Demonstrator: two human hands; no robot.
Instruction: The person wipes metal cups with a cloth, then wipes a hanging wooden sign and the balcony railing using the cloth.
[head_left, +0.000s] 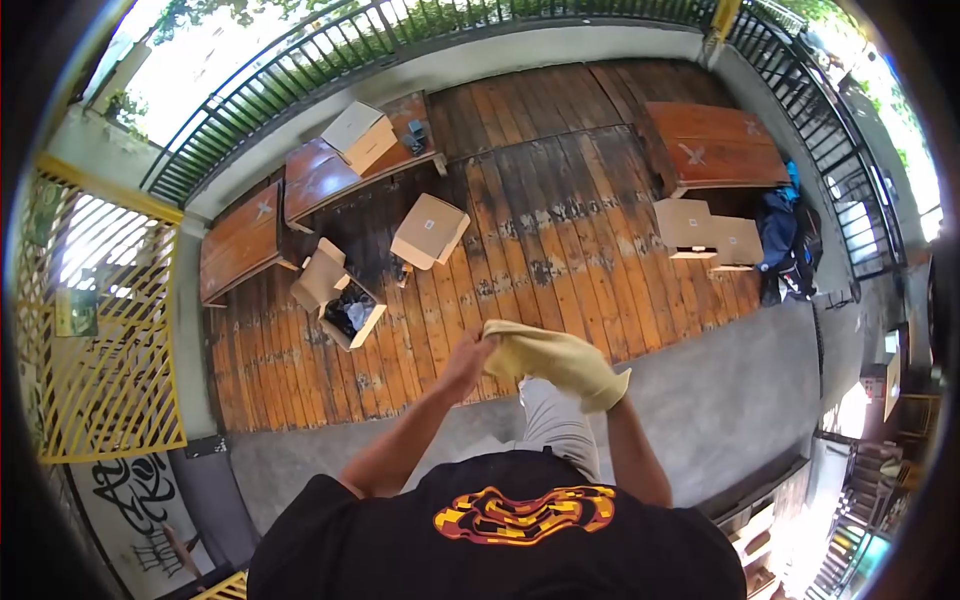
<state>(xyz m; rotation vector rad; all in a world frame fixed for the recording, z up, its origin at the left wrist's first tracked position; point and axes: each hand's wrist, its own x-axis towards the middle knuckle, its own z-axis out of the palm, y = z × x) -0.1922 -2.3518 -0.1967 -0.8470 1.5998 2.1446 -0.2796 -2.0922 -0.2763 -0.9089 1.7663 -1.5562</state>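
A pale yellow cloth point(550, 362) is stretched between my two arms in front of my body. My left hand point(468, 364) pinches its left end, with the fingers closed on the fabric. The right end of the cloth wraps around my right forearm near the wrist. My right hand is inside or behind the cloth, so its fingers are hidden.
On the wooden deck point(540, 270) lie an open cardboard box point(362, 325) with dark contents and a closed box point(430, 231). Low wooden tables point(715, 145) stand at the back. More boxes point(685, 228) and dark bags point(785, 235) are at the right. Railings enclose the area.
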